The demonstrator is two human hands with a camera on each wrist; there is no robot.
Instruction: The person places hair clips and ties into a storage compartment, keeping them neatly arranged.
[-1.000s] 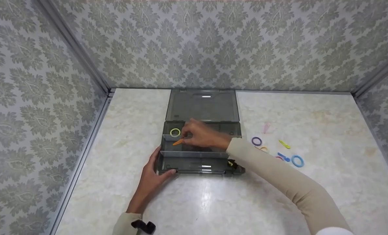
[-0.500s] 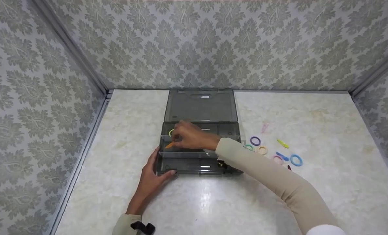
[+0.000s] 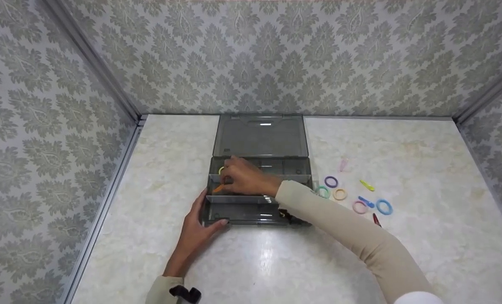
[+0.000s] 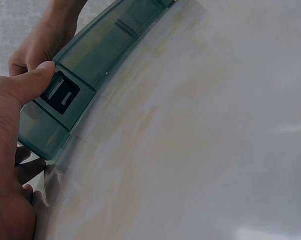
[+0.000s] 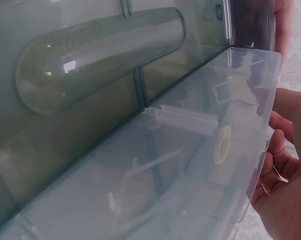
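Note:
A translucent dark storage box [image 3: 242, 211] lies with its lid [image 3: 261, 137] folded back. My left hand [image 3: 196, 230] grips its front left corner, thumb over the front edge, fingers along the left side. In the left wrist view the thumb presses beside the latch [image 4: 60, 93]. My right hand [image 3: 246, 177] reaches into the middle compartment and pinches an orange hair clip [image 3: 217, 188] near the left wall. The clip is hidden in the right wrist view. A yellow ring, like a hair tie [image 3: 221, 170], sits in the back compartment, partly covered by the right hand.
Right of the box lie several rings, among them a purple ring [image 3: 331, 182] and a blue ring [image 3: 384, 207]. Hair clips lie there too: a yellow clip [image 3: 366, 185], a blue clip [image 3: 365, 202] and a dark red clip [image 3: 376, 219]. A patterned wall [image 3: 268, 63] stands behind.
My right hand has moved left and slightly down in the box with the orange hair clip. The right forearm has uncovered more rings and the dark red clip. The left hand stays put.

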